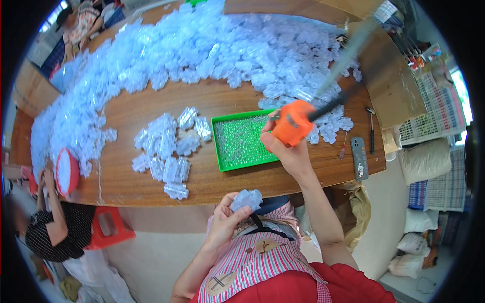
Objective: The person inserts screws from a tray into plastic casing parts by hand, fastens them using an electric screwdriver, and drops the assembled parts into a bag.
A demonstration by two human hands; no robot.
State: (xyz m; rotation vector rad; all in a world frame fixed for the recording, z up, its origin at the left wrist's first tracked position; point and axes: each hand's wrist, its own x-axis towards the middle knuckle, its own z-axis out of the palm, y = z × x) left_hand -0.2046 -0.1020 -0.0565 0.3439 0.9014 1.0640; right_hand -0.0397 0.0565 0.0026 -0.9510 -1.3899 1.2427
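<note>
My right hand (289, 154) is wrapped around an orange electric screwdriver (294, 121), whose dark cord runs off to the upper right. The thin bit points left, over a green tray (220, 160) with a perforated bottom. Small grey metal pieces (235, 135), which look like screws, cover much of that tray. Close to my body, below the table edge, my left hand (226, 224) pinches a clear bluish plastic part (246, 201) between thumb and fingers. Left of the tray lies a small group of similar clear parts (160, 134).
A large heap of clear plastic parts (202, 50) arcs along the table's far side. To the right lie a phone (359, 159), a hammer (372, 132) and a small red-handled screwdriver (342, 151). Two co-workers sit at the left, near a red basin (75, 171) and a red stool (112, 232).
</note>
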